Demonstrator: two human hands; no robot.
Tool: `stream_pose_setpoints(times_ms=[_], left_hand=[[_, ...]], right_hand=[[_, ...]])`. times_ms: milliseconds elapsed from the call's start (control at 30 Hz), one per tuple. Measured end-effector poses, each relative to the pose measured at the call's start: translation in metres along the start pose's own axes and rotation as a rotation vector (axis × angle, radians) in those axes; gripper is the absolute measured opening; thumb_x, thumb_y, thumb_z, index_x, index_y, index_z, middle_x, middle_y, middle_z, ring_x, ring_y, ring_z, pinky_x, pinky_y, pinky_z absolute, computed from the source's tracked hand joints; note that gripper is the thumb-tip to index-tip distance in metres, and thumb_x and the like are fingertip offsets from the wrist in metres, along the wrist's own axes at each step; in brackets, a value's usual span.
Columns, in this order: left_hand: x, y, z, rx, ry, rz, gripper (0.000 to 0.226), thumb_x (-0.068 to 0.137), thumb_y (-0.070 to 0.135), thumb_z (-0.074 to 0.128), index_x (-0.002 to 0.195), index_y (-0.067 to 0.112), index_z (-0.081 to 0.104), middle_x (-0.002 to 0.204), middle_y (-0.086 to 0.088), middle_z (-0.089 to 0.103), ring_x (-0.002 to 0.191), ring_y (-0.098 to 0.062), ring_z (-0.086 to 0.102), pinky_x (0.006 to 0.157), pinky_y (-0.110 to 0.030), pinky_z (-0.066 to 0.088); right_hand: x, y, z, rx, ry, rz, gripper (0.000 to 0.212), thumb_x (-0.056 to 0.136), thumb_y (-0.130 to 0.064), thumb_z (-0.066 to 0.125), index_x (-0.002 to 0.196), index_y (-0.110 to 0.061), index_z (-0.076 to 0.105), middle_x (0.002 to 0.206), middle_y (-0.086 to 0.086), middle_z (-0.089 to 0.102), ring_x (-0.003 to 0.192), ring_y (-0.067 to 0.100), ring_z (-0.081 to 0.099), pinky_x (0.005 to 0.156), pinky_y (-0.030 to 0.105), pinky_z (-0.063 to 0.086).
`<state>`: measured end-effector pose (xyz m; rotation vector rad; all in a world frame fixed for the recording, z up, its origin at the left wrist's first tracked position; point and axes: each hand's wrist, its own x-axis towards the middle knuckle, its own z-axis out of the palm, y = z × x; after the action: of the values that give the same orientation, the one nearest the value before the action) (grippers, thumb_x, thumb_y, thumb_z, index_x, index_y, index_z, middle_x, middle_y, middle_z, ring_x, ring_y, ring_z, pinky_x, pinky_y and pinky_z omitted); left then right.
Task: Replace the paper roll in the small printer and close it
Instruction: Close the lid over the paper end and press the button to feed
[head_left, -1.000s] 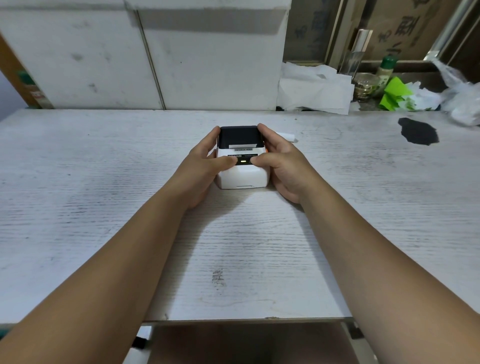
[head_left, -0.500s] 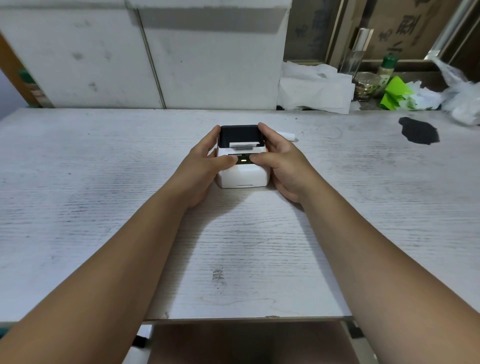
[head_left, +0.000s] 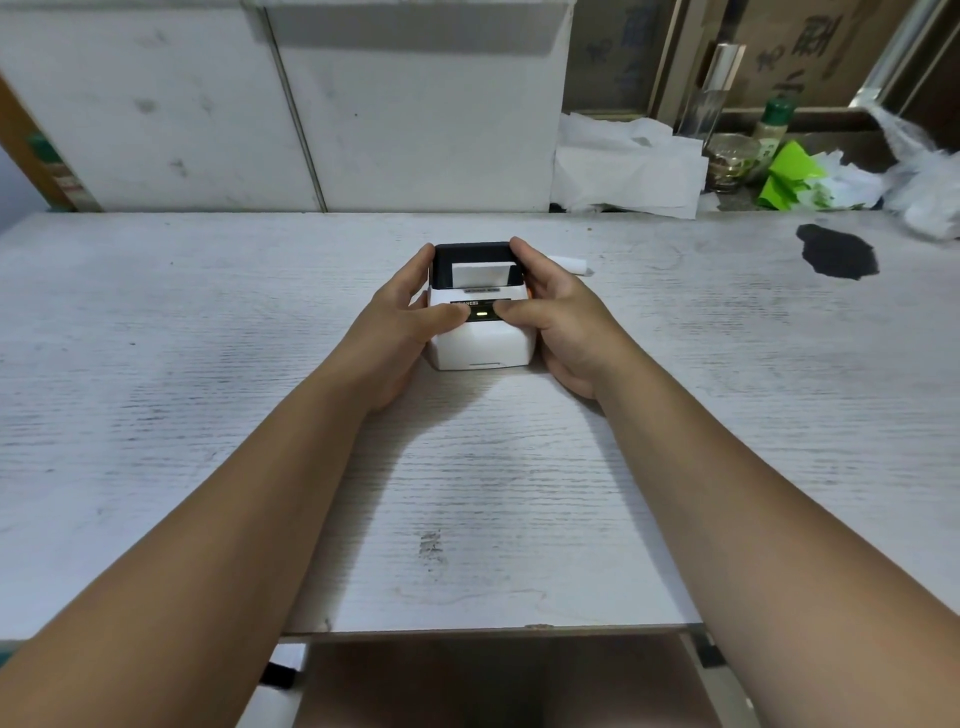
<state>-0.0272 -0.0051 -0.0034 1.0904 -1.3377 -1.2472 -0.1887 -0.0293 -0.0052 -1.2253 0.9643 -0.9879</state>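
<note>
The printer (head_left: 480, 325) sits mid-table (head_left: 208, 364), clasped from both sides. The left hand (head_left: 400, 325) and right hand (head_left: 558, 317) each grip it, thumbs on its front strip. White paper (head_left: 485, 274) shows under the raised black lid (head_left: 471, 251).

Printer mid-table, 2 hands flanking it.

Printer (head_left: 480, 332) sits on table (head_left: 208, 364), centre, toward far edge. Left hand (head_left: 402, 322) against its left side, right hand (head_left: 563, 317) against its right; both thumbs on its top front. Paper (head_left: 479, 273) stands in the lid opening at rear. Roll (head_left: 571, 264) lies on table just behind right hand. Stain (head_left: 839, 254) far right. Clutter (head_left: 628, 166) behind table, right.
</note>
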Motion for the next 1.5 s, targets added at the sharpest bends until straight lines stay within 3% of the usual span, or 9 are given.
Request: stream_pose_setpoints(times_ms=[167, 333, 500, 667, 933, 1033, 1167, 1267, 1500], left_hand=[[0.0009, -0.0017, -0.0014, -0.014, 0.007, 0.003, 0.049, 0.089, -0.006, 0.051, 0.103, 0.042, 0.050, 0.086, 0.037, 0.067, 0.095, 0.013, 0.060, 0.077, -0.010, 0.046], [0.0021, -0.0037, -0.0042, -0.043, 0.003, -0.012, 0.056, 0.085, -0.003, 0.055, 0.132, 0.027, 0.047, 0.113, 0.022, 0.064, 0.121, -0.008, 0.053, 0.089, -0.019, 0.043], [0.0027, -0.0034, -0.0011, -0.046, 0.004, 0.003, 0.049, 0.085, -0.004, 0.058, 0.106, 0.040, 0.053, 0.093, 0.035, 0.067, 0.109, 0.003, 0.055, 0.089, -0.017, 0.044], [0.0048, -0.0060, -0.0023, -0.087, 0.016, 0.012, 0.048, 0.077, 0.005, 0.065, 0.103, 0.044, 0.056, 0.101, 0.034, 0.065, 0.121, -0.004, 0.051, 0.096, -0.026, 0.042], [0.0083, -0.0096, -0.0066, -0.070, 0.004, -0.011, 0.069, 0.073, 0.012, 0.069, 0.137, 0.023, 0.046, 0.133, 0.010, 0.057, 0.128, -0.013, 0.048, 0.090, -0.027, 0.044], [0.0061, -0.0101, -0.0033, -0.042, 0.054, -0.017, 0.072, 0.078, 0.010, 0.069, 0.142, 0.025, 0.038, 0.129, 0.018, 0.055, 0.122, -0.003, 0.051, 0.087, -0.022, 0.046], [0.0040, -0.0088, -0.0005, 0.028, 0.080, 0.027, 0.053, 0.084, 0.002, 0.063, 0.129, 0.028, 0.052, 0.119, 0.015, 0.059, 0.111, -0.006, 0.058, 0.086, -0.021, 0.048], [0.0020, -0.0052, 0.0000, 0.071, 0.058, 0.037, 0.035, 0.083, 0.005, 0.064, 0.108, 0.029, 0.065, 0.127, -0.008, 0.058, 0.110, -0.019, 0.059, 0.087, -0.030, 0.048], [0.0016, -0.0049, 0.0001, 0.071, 0.064, 0.033, 0.024, 0.087, 0.005, 0.061, 0.105, 0.019, 0.069, 0.119, -0.010, 0.056, 0.107, -0.018, 0.058, 0.080, -0.030, 0.050]], right_hand=[[-0.0009, -0.0008, 0.0014, 0.045, 0.004, -0.002, 0.072, 0.085, 0.010, 0.053, 0.147, -0.021, 0.032, 0.136, -0.001, 0.055, 0.114, 0.015, 0.058, 0.099, 0.033, 0.047], [-0.0002, -0.0016, 0.0010, 0.081, -0.010, -0.010, 0.073, 0.084, 0.012, 0.053, 0.147, -0.017, 0.031, 0.138, 0.003, 0.054, 0.110, 0.014, 0.060, 0.090, 0.025, 0.049], [-0.0019, -0.0019, 0.0014, 0.075, -0.020, -0.014, 0.075, 0.083, 0.009, 0.058, 0.148, -0.015, 0.029, 0.138, 0.002, 0.053, 0.112, 0.012, 0.058, 0.086, 0.023, 0.050], [-0.0030, -0.0047, 0.0025, 0.068, -0.020, -0.007, 0.078, 0.081, 0.008, 0.061, 0.148, -0.016, 0.028, 0.128, -0.004, 0.056, 0.106, 0.008, 0.061, 0.085, 0.023, 0.052], [-0.0033, -0.0049, 0.0026, 0.088, -0.013, 0.000, 0.077, 0.081, 0.012, 0.056, 0.148, -0.015, 0.029, 0.109, -0.015, 0.059, 0.098, 0.002, 0.061, 0.083, 0.020, 0.052], [-0.0041, -0.0056, 0.0032, 0.125, 0.018, -0.004, 0.069, 0.081, 0.013, 0.052, 0.143, -0.015, 0.038, 0.118, -0.003, 0.061, 0.104, 0.012, 0.063, 0.089, 0.028, 0.053], [-0.0012, -0.0051, 0.0051, 0.272, 0.142, 0.010, 0.056, 0.079, 0.015, 0.043, 0.127, -0.009, 0.057, 0.118, 0.014, 0.065, 0.113, 0.032, 0.062, 0.101, 0.043, 0.049], [0.0009, -0.0036, 0.0054, 0.272, 0.175, 0.003, 0.050, 0.080, 0.015, 0.044, 0.122, -0.008, 0.059, 0.120, 0.017, 0.064, 0.105, 0.029, 0.063, 0.098, 0.040, 0.050], [-0.0019, -0.0003, 0.0096, 0.062, 0.238, -0.080, 0.040, 0.085, 0.003, 0.053, 0.120, -0.015, 0.061, 0.112, 0.002, 0.066, 0.107, 0.020, 0.063, 0.097, 0.036, 0.050]])
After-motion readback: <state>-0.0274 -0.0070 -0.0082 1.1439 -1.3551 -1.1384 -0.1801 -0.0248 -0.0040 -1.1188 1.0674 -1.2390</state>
